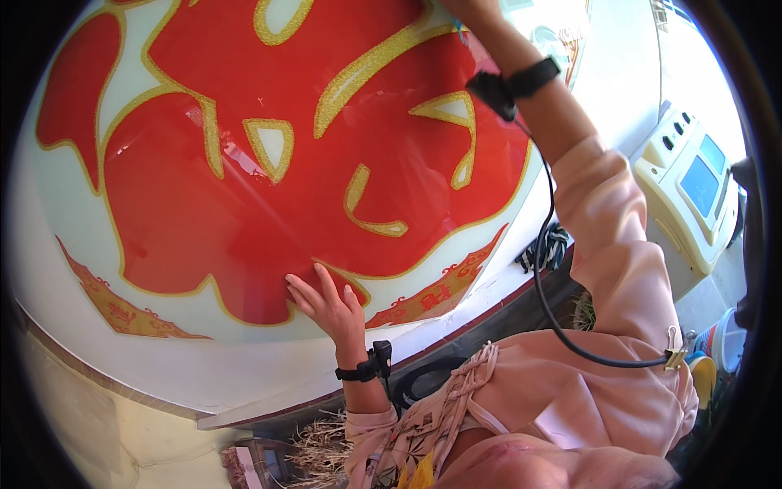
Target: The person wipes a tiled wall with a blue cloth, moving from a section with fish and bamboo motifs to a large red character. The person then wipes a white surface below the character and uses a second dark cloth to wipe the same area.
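Note:
A large glossy panel (263, 226) with a red character edged in glittery gold on a pale ground fills the view in front of me. My left hand (330, 305) rests with spread fingers on its lower part, at the red shape's lower edge, holding nothing. Up at the top edge, my right hand (473, 7) is mostly cut off by the frame; a bit of light blue shows beside it, and what it holds or touches cannot be told. Black straps with small devices sit on both wrists, and a black cable (540, 275) hangs from the right one.
At the right stands a cream washing machine (690, 189) with blue lids. A dark striped cloth (550, 247) lies by the panel's lower right edge. Buckets (727, 342) stand at the lower right. Dry straw (317, 449) and a coiled black hose (421, 382) are below the panel.

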The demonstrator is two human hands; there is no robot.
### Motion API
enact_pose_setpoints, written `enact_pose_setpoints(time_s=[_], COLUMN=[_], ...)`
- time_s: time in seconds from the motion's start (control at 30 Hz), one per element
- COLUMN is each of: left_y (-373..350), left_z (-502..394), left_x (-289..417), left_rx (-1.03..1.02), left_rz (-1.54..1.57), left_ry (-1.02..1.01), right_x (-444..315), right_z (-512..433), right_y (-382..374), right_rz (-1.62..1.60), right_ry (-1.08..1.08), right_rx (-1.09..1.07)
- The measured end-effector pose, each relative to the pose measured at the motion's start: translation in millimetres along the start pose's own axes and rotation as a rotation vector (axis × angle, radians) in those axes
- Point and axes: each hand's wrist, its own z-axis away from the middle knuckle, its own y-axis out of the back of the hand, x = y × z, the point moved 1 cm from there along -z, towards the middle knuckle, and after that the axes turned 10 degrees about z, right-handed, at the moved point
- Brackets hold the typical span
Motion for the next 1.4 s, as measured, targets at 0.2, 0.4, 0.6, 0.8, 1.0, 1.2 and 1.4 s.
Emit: enact_pose_setpoints(time_s=[0.2, 0.4, 0.6, 0.8, 1.0, 1.2, 1.4], left_y=[-1, -1, -2, -4, -2, -4, -3], left_z=[-1, 0, 0, 0, 0, 0, 0], left_x=[-1, -3, -2, -5, -7, -3, -1], left_rx=[-0.003, -0.010, -0.013, -0.023, -0.041, -0.020, -0.019], left_rz=[0.027, 0.011, 0.010, -0.003, 0.029, 0.019, -0.019], left_ry=[-0.009, -0.024, -0.014, -0.004, 0.008, 0.010, 0.015], right_x=[-91, -110, -43, 21, 42, -7, 17], right_z=[208, 356, 278, 78, 111, 317, 340], right_y=[87, 188, 143, 51, 62, 178, 211], right_rz=[-0.173, -0.356, -0.319, -0.070, 0.012, -0.138, -0.171], right_ry=[0.218, 0.448, 0.515, 0.132, -0.023, 0.031, 0.021], right_rx=[-0.484, -0.925, -0.681, -0.249, -0.169, -0.622, -0.778])
